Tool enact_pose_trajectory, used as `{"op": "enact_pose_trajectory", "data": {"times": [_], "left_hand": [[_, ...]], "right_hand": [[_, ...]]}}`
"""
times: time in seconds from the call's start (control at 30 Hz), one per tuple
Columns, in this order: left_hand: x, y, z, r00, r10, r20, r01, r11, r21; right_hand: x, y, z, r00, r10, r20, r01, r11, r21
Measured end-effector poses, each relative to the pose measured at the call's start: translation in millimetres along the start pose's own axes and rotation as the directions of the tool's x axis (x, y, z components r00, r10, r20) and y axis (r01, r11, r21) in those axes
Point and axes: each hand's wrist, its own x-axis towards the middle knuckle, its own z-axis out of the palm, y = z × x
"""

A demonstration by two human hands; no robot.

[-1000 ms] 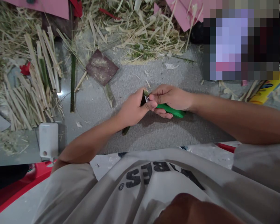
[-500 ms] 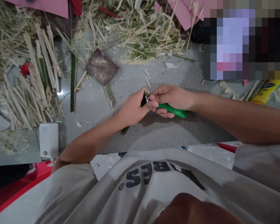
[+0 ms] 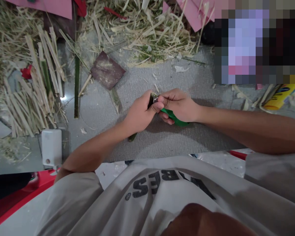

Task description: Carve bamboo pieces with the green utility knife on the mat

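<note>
My left hand is closed round a dark green bamboo strip, whose lower end sticks out below the wrist. Its upper end shows between thumb and forefinger. My right hand grips a green-handled utility knife. The knife's metal tip meets the top end of the strip, and the left thumb presses close beside it. Fingers hide most of the blade. Ahead of the hands, a small pale shaving lies on the grey cloth.
Split bamboo sticks lie at the left, near a brown sandpaper square and a long green strip. Shavings are heaped at the back. A white adapter stands front left; a yellow tube lies right.
My right hand has shifted slightly left and turned, and the knife's handle now tilts lower. My left hand keeps hold of the strip, almost in the same place.
</note>
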Motion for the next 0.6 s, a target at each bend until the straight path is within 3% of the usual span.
{"op": "enact_pose_trajectory", "data": {"times": [0.13, 0.27, 0.47, 0.6], "left_hand": [[0.2, -1.9, -0.4, 0.997, -0.038, 0.071, 0.051, 0.981, -0.185], [0.8, -7.4, 0.3, 0.969, -0.076, 0.236, 0.153, 0.931, -0.330], [6.2, -8.4, 0.5, 0.972, 0.012, 0.236, 0.099, 0.887, -0.451], [6.3, -1.2, -1.8, 0.941, -0.004, 0.340, 0.214, 0.784, -0.583]], "right_hand": [[1.7, -3.1, -5.9, 0.996, 0.017, 0.085, -0.018, 1.000, 0.010], [4.9, -12.6, -19.2, 0.945, 0.175, 0.277, -0.186, 0.982, 0.014], [5.1, -17.6, -22.1, 0.928, 0.233, 0.292, -0.259, 0.965, 0.053], [4.9, -14.4, -22.2, 0.930, 0.220, 0.295, -0.254, 0.964, 0.080]]}}
